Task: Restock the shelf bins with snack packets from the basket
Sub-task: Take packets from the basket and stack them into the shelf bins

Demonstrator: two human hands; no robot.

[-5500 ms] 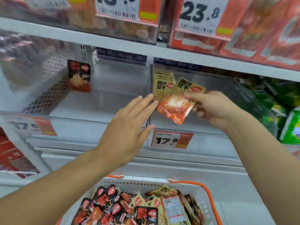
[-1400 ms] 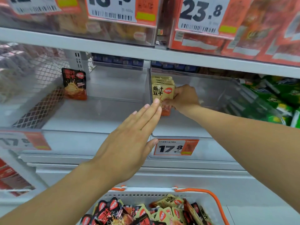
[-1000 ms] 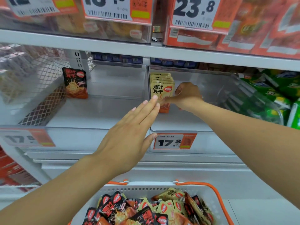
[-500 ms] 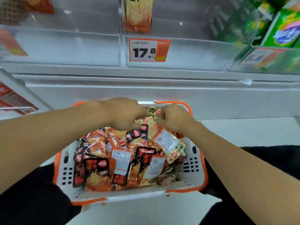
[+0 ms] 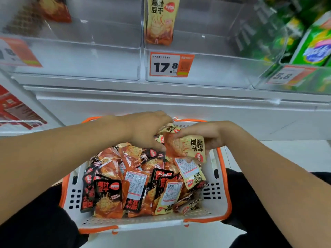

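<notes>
A white basket with orange trim (image 5: 217,203) rests on my lap, full of several black and yellow snack packets. My right hand (image 5: 206,136) is shut on a yellow packet (image 5: 186,147), lifted just above the pile at the basket's far side. My left hand (image 5: 146,131) reaches into the far end of the pile, its fingers curled down among the packets; what they grip is hidden. Up on the shelf, a yellow packet (image 5: 160,20) stands in the middle clear bin (image 5: 215,68). A black and orange packet (image 5: 55,9) stands in the left clear bin (image 5: 80,59).
A 17.8 price tag (image 5: 171,64) is fixed to the middle bin's front. Green packages (image 5: 315,45) fill the bin on the right, tagged 5.8. A white shelf ledge (image 5: 161,102) runs between the bins and the basket. Red packs (image 5: 12,108) sit low at the left.
Both hands left the shelf bin and came down into the basket. In the last half second my right hand has lifted a yellow packet from the pile.
</notes>
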